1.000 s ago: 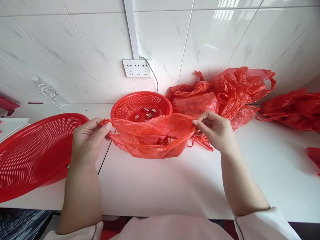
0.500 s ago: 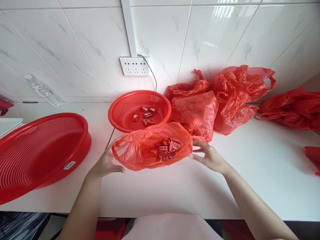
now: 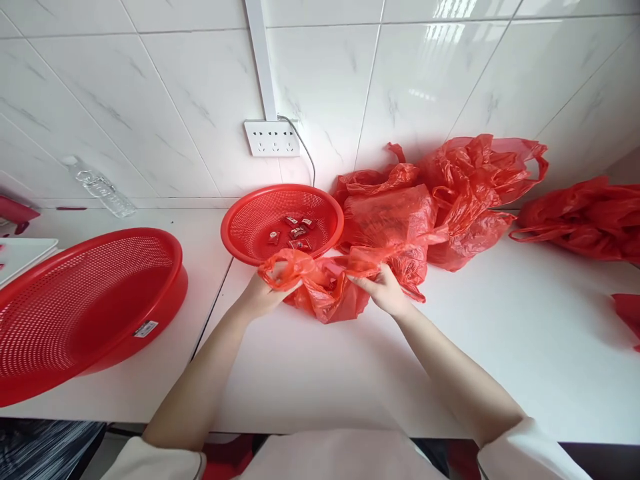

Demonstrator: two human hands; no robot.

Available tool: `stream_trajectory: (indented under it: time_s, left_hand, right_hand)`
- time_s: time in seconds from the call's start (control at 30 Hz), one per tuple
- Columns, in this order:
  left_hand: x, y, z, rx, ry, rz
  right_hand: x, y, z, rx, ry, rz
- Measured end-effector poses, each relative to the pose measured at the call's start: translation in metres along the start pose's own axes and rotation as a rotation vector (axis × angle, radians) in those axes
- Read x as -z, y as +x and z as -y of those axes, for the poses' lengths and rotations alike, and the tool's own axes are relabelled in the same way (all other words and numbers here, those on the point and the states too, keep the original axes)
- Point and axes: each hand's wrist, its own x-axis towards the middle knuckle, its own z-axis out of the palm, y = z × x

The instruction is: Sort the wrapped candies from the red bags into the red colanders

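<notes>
In the head view, a thin red plastic bag stands on the white table between my hands. My left hand is closed on the bag's left handle, thumb pointing inward. My right hand grips the gathered plastic on the right side. The bag's mouth is bunched and narrow, so its contents are mostly hidden. Just behind it sits a round red plastic basket with several small wrapped snacks on its bottom.
Filled red bags lean against the tiled wall, with more red bags farther right. A large red basket stands at left, near a clear bottle and a white tray. A socket panel is on the wall.
The bag's wide mouth has been drawn together and bunched. Both hands have come closer to each other and now grip the plastic, hiding the snacks inside.
</notes>
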Motion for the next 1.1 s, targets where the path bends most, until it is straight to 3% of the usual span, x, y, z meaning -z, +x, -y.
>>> stream_trajectory:
  time_s: [0.1,0.17,0.23,0.3,0.43,0.5,0.6,0.7,0.83,0.93,1.03,1.1]
  left_hand:
    - [0.002,0.015,-0.016,-0.078,-0.122,-0.138]
    - [0.0,0.023,-0.026,-0.04,-0.305,-0.193]
    - [-0.003,0.029,-0.032,0.054,-0.532,-0.165]
    - [-0.006,0.033,-0.033,0.159,-0.732,-0.136]
    - [-0.011,0.035,-0.03,0.266,-0.973,-0.241]
    - [-0.015,0.037,-0.03,0.285,-1.077,-0.211]
    - [-0.019,0.04,-0.028,0.319,-1.152,-0.038]
    - [-0.019,0.039,-0.02,0.287,-1.023,0.066]
    - [-0.005,0.031,-0.009,0.26,-0.626,0.165]
    - [0.011,0.024,-0.009,0.195,-0.257,0.306]
    - [0.016,0.021,-0.012,0.092,0.003,0.415]
    - [0.008,0.021,-0.009,0.082,0.097,0.447]
  right_hand:
    - [-0.008,0.013,0.015,0.007,0.188,-0.136]
    - [-0.014,0.022,0.024,0.026,0.287,-0.214]
    - [-0.019,0.031,0.033,0.05,0.378,-0.274]
    - [-0.023,0.039,0.039,0.018,0.462,-0.268]
    - [-0.027,0.047,0.04,-0.18,0.519,-0.147]
    - [-0.031,0.047,0.037,-0.219,0.579,-0.152]
    - [-0.034,0.045,0.032,-0.211,0.596,-0.227]
    - [-0.024,0.04,0.034,-0.15,0.417,-0.142]
    - [0.015,0.028,0.042,-0.181,-0.004,0.257]
    - [0.044,0.021,0.042,-0.239,-0.301,0.448]
    - [0.05,0.021,0.032,-0.188,-0.399,0.513]
    - [0.037,0.024,0.022,-0.132,-0.299,0.397]
